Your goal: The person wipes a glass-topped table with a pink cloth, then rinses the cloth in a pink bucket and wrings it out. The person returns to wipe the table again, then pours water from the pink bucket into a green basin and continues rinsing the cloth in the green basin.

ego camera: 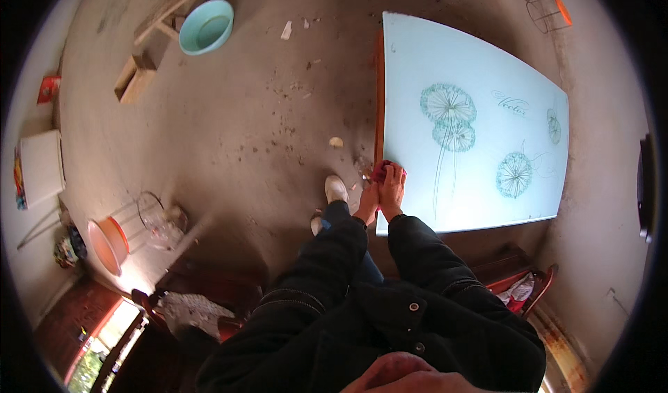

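Observation:
Both of my hands are together at the near-left edge of a table (480,64) with a pale blue cover printed with dandelions and some writing. A dark red cloth (382,167) is bunched under and between them. My right hand (392,188) lies over the cloth on the tabletop rim, its fingers curled against it. Just left of it, my left hand (369,202) grips the cloth's lower part beside the table's edge. The fingers hide much of the cloth.
Crumbs and scraps (292,129) litter the concrete floor. A turquoise basin (206,27) stands by a wooden frame (182,1) at upper left. An orange-rimmed stool (108,244) is at left. Dark wooden benches (209,288) lie behind me, one with a patterned cloth (193,309).

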`<state>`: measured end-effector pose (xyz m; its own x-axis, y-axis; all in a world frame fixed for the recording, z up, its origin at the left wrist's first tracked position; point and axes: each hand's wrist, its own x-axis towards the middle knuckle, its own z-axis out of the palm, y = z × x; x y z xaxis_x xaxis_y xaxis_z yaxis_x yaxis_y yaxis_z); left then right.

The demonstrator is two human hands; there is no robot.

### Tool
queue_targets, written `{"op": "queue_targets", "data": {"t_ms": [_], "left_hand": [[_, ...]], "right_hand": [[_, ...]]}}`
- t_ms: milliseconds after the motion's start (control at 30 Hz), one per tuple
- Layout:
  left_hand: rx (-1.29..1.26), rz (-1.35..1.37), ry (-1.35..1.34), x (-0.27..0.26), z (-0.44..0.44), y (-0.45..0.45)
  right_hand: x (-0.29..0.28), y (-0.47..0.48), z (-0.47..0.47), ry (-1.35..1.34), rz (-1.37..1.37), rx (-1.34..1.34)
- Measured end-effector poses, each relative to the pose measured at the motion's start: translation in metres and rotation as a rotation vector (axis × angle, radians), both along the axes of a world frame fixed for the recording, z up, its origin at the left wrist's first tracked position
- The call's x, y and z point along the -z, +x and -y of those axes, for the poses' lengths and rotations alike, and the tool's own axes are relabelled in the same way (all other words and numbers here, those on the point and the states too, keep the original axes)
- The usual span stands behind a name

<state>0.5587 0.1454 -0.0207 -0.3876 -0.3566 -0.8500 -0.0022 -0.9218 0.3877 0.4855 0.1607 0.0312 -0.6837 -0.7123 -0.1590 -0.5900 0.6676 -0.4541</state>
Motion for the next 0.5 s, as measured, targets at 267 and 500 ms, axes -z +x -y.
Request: {"op": "queue_targets", "data": {"t_ms": [267, 500], "left_hand": [[0.088, -0.107, 0.072, -0.012, 0.125, -0.067], [0.092, -0.197, -0.01, -0.014, 0.221, -0.127]], "right_hand": [[0.007, -0.071, 0.116, -0.077, -0.007, 0.098], [0.009, -0.129, 0.211, -0.068, -0.01, 0.169]]}}
